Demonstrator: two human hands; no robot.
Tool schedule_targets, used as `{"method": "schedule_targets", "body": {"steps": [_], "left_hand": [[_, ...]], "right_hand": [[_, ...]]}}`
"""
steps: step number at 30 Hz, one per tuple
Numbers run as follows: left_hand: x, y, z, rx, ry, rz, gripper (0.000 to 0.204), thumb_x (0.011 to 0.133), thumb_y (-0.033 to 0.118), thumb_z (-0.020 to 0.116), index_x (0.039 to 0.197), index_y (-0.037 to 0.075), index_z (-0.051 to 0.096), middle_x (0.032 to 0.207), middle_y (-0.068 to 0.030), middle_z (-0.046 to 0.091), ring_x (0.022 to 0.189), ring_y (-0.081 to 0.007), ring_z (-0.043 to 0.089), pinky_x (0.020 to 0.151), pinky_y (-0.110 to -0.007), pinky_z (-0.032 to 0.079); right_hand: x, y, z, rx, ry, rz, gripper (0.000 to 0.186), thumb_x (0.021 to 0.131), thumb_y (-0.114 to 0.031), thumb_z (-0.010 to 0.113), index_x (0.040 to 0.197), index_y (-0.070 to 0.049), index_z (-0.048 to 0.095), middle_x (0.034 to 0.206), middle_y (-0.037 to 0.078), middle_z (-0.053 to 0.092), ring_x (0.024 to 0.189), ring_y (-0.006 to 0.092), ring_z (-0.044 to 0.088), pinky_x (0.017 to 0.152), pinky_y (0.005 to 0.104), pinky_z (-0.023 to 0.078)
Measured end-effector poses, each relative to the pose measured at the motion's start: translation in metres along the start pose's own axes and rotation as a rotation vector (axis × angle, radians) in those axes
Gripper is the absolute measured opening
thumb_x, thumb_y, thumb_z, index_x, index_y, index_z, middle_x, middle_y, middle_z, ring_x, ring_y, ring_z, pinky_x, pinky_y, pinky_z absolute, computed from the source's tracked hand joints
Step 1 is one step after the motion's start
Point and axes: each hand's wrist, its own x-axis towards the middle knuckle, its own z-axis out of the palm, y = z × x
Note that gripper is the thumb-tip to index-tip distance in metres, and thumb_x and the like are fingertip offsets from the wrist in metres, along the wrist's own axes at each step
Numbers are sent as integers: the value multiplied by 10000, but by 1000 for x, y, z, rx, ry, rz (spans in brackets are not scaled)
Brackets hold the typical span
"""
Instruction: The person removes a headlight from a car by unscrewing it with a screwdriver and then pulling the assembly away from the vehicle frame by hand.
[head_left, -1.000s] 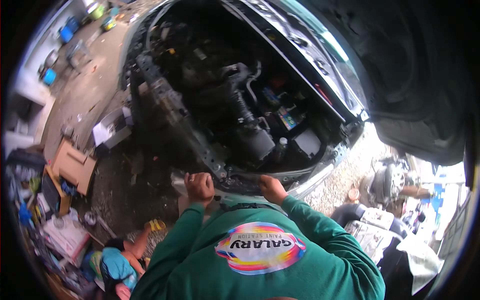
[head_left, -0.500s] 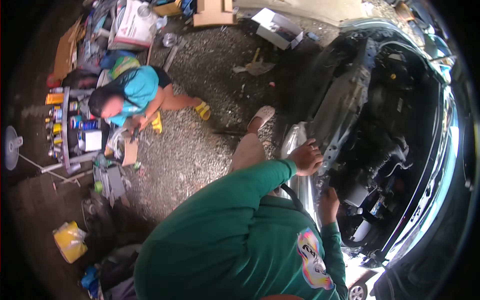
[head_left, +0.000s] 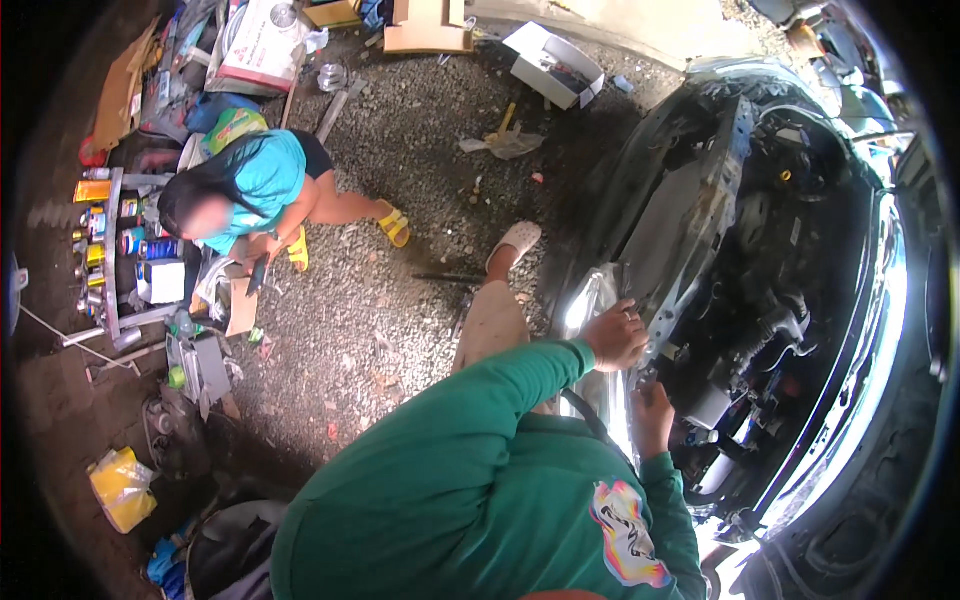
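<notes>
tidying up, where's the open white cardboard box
In the head view, the open white cardboard box is at top, right of centre, beside the flat brown cardboard.

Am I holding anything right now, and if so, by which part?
Cannot tell: the left hand and right hand are curled at the car's front frame; any grip is hidden.

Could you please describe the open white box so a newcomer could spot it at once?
Start at the car on the right. Left of its upper end, the open white box sits on the ground. Its white walls and dark contents set it apart from the brown cardboard to its left.
</notes>
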Motion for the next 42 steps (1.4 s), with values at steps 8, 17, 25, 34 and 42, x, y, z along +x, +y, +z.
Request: {"method": "schedule_targets", "body": {"steps": [8, 17, 25, 34, 42], "left_hand": [[1, 1, -9, -74, 2, 11, 121, 943, 222, 684, 912, 108, 715, 919, -74, 718, 1042, -267, 690, 1249, -542, 321], [16, -23, -14, -323, 42, 54, 108, 906, 178, 713, 962, 85, 718, 948, -102, 718, 1057, -307, 677, 1070, -524, 459], [197, -190, -221, 2, 289, -660, 607, 958, 209, 621, 1533, 58, 502, 1225, -305, 725, 1159, -472, 704, 1007, -550, 552], [262, -337, -335, 256, 19, -636, 726, 948, 316, 664, 1612, 190, 399, 1277, -206, 682, 1209, -386, 646, 1016, -520, 516], [301, -392, -402, 466, -135, -465, 748, 935, 320, 718, 1610, 255, 403, 1141, -118, 702, 1099, -277, 670, 905, -506, 538]], "right_hand": [[-3, -1, 11, 50, 57, 18, 165, 975, -165, 668, 1020, -8, 686, 824, 169, 718, 739, 255, 708, 727, 394, 555], [-5, 15, 33, 89, 77, 82, 137, 969, -127, 670, 1030, -9, 705, 876, 174, 725, 777, 286, 714, 746, 416, 557], [-20, 18, 21, 116, 108, 189, 164, 969, -154, 700, 1066, -22, 708, 922, 197, 733, 843, 348, 733, 789, 429, 566], [-7, 27, -21, 72, 119, 185, 200, 981, -183, 669, 1121, -42, 685, 1024, 258, 727, 991, 474, 706, 843, 499, 564], [-18, 45, -55, 265, 151, 317, 208, 965, -117, 681, 1154, -30, 687, 983, 229, 742, 949, 404, 743, 850, 440, 567]]}}
